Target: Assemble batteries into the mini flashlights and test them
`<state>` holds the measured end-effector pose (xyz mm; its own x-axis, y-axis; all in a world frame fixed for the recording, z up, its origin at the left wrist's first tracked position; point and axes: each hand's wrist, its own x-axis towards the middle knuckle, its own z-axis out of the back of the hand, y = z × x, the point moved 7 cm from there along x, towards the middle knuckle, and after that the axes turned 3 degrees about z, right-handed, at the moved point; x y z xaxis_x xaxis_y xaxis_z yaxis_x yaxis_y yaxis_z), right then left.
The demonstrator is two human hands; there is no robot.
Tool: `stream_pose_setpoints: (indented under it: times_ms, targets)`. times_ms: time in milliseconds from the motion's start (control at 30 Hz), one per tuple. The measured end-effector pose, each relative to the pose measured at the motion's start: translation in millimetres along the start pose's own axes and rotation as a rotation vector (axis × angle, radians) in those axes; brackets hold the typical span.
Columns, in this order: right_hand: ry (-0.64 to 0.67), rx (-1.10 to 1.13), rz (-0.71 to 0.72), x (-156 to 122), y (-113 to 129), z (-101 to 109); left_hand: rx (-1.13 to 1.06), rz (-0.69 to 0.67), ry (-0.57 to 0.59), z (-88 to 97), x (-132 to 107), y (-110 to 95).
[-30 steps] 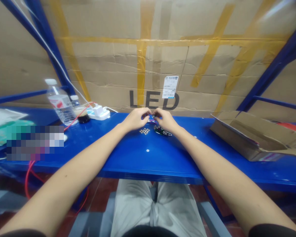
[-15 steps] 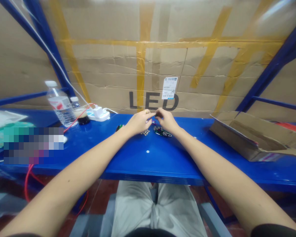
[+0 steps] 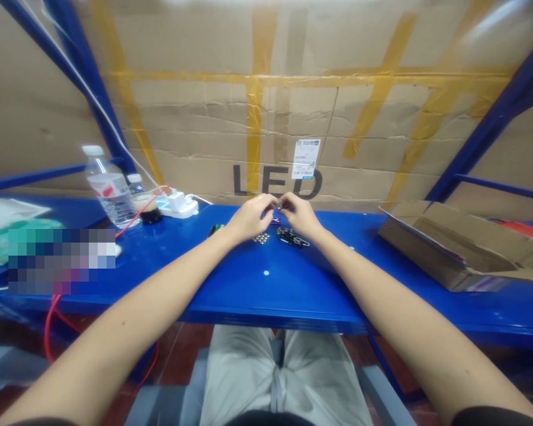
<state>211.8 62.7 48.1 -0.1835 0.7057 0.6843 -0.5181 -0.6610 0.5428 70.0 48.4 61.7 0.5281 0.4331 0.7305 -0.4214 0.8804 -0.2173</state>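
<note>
My left hand (image 3: 251, 219) and my right hand (image 3: 299, 215) meet over the blue table, fingertips pinched around a small round metallic piece (image 3: 279, 206). It is too small to name, and fingers cover part of it. Below my left hand lies a cluster of small shiny round pieces (image 3: 261, 238). Just under my right hand is a pile of dark and green pieces with metal rings (image 3: 293, 238). Something purple (image 3: 276, 220) shows between the hands. A green and black object (image 3: 216, 229) is partly hidden behind my left wrist.
An open cardboard box (image 3: 448, 254) stands at right. At left are a water bottle (image 3: 111, 192), a cup of dark liquid (image 3: 149, 212), a white power strip (image 3: 180, 207) and red cable (image 3: 50, 325). A large cardboard sheet marked LED (image 3: 275, 118) backs the blue table (image 3: 266, 296).
My left fingers have bent more, and the round metallic piece now shows between the two hands' fingertips. The cluster of shiny pieces is more exposed. Both arms stay nearly in place.
</note>
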Motion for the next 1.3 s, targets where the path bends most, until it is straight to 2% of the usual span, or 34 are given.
stream_pose_setpoints:
  times_ms: [100,200,300,367,567,633,767,933,1133,1300]
  targets:
    - [-0.002,0.23,-0.136,1,-8,-4,0.064,0.058,0.049,2.7,2,9]
    - [0.073,0.444,-0.31,-2,-18,-16,0.123,0.184,0.213,-1.5,-1,33]
    - [0.139,0.423,-0.352,-6,-21,-24,0.088,0.298,0.491,-17.0,-14,56]
    - [0.161,0.309,-0.328,-9,-22,-27,0.037,0.335,0.569,-23.7,-21,63]
    - [0.197,-0.086,-0.13,-10,-13,-32,0.028,0.393,0.522,-33.8,-24,67]
    - [0.208,-0.152,-0.13,-10,-13,-32,0.062,0.4,0.505,-34.7,-24,70]
    - [0.248,-0.158,-0.191,-11,-18,-34,0.115,0.381,0.495,-30.5,-23,75]
    - [0.25,-0.114,-0.146,-12,-17,-36,0.032,0.349,0.562,-28.4,-23,72]
    - [0.277,-0.139,-0.102,-14,-11,-38,0.044,0.479,0.621,-27.6,-26,72]
    - [0.331,-0.154,-0.03,-17,-3,-44,0.037,0.485,0.633,-23.8,-24,72]
